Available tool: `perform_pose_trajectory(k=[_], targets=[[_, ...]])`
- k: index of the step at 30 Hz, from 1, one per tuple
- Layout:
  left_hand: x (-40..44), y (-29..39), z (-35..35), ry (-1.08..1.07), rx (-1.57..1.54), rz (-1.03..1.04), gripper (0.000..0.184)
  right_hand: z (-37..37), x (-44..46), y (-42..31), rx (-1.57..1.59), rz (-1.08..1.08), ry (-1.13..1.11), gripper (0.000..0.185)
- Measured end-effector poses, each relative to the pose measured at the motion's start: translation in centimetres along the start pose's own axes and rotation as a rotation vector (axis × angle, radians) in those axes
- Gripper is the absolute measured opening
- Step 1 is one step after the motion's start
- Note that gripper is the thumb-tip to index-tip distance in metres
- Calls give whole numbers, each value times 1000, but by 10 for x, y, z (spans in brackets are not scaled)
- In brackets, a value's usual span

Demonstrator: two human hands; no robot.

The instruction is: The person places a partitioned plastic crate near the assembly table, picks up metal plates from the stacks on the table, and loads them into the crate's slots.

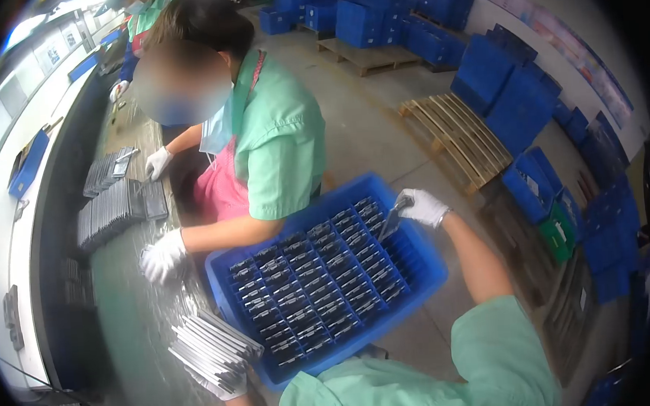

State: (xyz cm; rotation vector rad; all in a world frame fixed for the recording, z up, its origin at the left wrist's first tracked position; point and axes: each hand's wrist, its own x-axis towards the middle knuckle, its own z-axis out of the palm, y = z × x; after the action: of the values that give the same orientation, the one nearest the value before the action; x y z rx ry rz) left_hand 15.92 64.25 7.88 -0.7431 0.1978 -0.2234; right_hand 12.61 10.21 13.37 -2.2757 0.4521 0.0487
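Note:
My left hand [220, 382], in a white glove, is closed under a stack of flat grey metal plates [213, 347] beside the near left corner of a blue crate [434, 263]. Dividers split the crate into narrow slots, and rows of thin metal parts [311, 278] stand in many of them. My right hand [423, 206], also gloved, pinches one flat metal plate [390, 223] at the crate's far right side. That plate is tilted, its lower end near the slots. I cannot tell whether it touches them.
A co-worker [283, 131] in a green shirt stands close at the crate's far left, gloved hands over the plastic-covered bench [133, 289]. Stacked grey plates [110, 214] lie on that bench. Wooden pallets [459, 139] and blue crates [507, 80] line the right side.

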Motion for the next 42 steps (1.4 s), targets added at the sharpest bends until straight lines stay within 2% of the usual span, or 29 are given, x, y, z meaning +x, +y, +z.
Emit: perform_pose_trajectory(k=[1,4,5,8,11,14,15,17,18,20,22,24,25,27,30,31,32,33,34,38,40,42], targets=[[0,7,-2,-8,109,-11,57,3,3,2,28,-29,17,18],[1,20,-11,-21,944,208,58,11,10,-21,-176,22,-24,17],[1,20,-11,-12,966,204,59,15,6,-41,-230,22,-29,17],[2,22,-12,16,928,234,62,29,16,-37,-245,6,-1,19],[5,34,-17,56,915,280,66,28,19,-34,-367,210,-144,26],[-3,39,-18,55,1082,190,68,31,20,-54,-820,58,-230,32],[-4,42,-16,67,1130,169,71,41,26,-69,-853,3,-217,38],[2,30,-11,135,1106,294,71,78,30,-130,-473,-177,-283,44],[4,47,-17,130,1053,282,70,103,33,-158,-283,-269,-328,48],[1,55,-18,107,983,209,65,168,25,-211,167,-266,-569,60],[-1,44,-13,57,922,191,62,223,8,-259,158,-299,-650,66],[-3,38,-10,42,939,187,61,284,6,-277,82,-275,-569,57],[-4,37,-8,34,951,189,61,313,13,-273,52,-330,-588,55],[1,44,-12,67,1017,313,64,335,23,-278,-31,-397,-642,49],[0,73,-30,111,984,282,68,302,28,-270,-69,-432,-554,45],[-2,65,-27,156,1121,350,70,284,31,-264,-103,-479,-492,44],[-2,51,-18,158,1036,276,70,273,41,-245,-75,-582,-463,44],[-2,61,-20,133,985,199,70,251,49,-231,22,-548,-571,45],[0,52,-17,154,1016,270,69,205,38,-241,-235,-558,-548,46],[0,28,-4,108,1017,244,64,90,26,-183,-349,-333,-423,46],[1,44,-9,60,967,180,64,44,17,-143,-291,-268,-317,42],[1,36,-11,63,934,226,60,6,-10,-139,-81,-16,-294,34]])
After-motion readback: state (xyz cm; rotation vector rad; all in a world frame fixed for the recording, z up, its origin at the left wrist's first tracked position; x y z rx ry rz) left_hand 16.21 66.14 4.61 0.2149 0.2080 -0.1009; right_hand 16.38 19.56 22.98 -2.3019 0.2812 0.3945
